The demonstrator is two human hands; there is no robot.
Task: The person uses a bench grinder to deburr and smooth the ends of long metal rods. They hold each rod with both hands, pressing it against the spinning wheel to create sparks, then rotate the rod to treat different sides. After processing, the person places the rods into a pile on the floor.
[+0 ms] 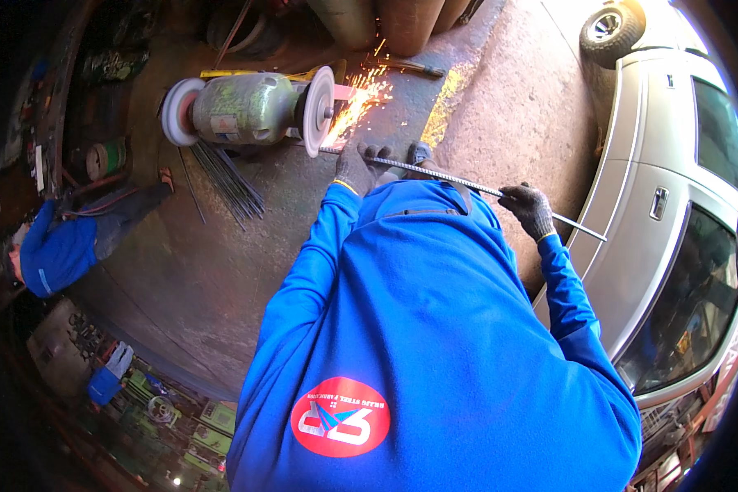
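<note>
Both my hands wear dark grey knit gloves and grip one long ribbed steel bar [443, 175]. My left hand [357, 167] is closed round the bar near the grinder, and my right hand [529, 208] is closed round it farther back, with a length sticking out to the right. The bar's far-left end meets the right-hand wheel [318, 111] of a green bench grinder [246, 108]. Orange sparks [359, 100] spray up and away from that contact. The exact tip of the bar is hidden by the wheel's edge and the glare.
A bundle of thin steel bars [228, 179] lies on the floor below the grinder. A silver car [644, 189] stands close on my right. To the left is another person in blue [61, 250]. Green machines [209, 435] stand at the lower left, and large brown cylinders [410, 29] at the top.
</note>
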